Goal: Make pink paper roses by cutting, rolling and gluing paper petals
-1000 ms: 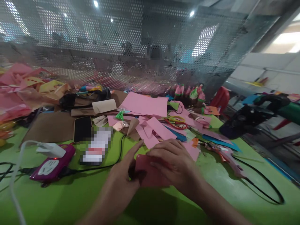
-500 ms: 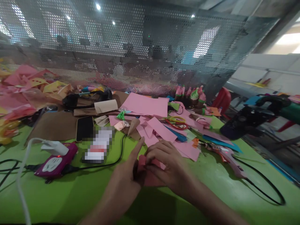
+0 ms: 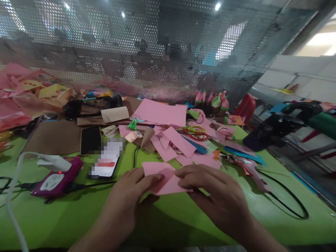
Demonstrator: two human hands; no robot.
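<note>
A small pink sheet, paper or felt, is held between my two hands just above the green table. My left hand grips its left side, the thumb lying on top of the sheet. On the right edge, my right hand pinches it, fingers above and thumb below. Its right part bends slightly, and the fingers cover some of its edges. Beyond the hands lie loose pink pieces and scissors with red and yellow handles.
To the left are a purple power strip with a white charger, a lit phone and a dark phone. A pink glue gun with a looping black cable lies at right. Behind stands a perforated metal panel.
The pink sheet has been lifted and spread out between my hands. My left index finger, which pointed outward, now holds the sheet; my right hand has moved right to its edge.
</note>
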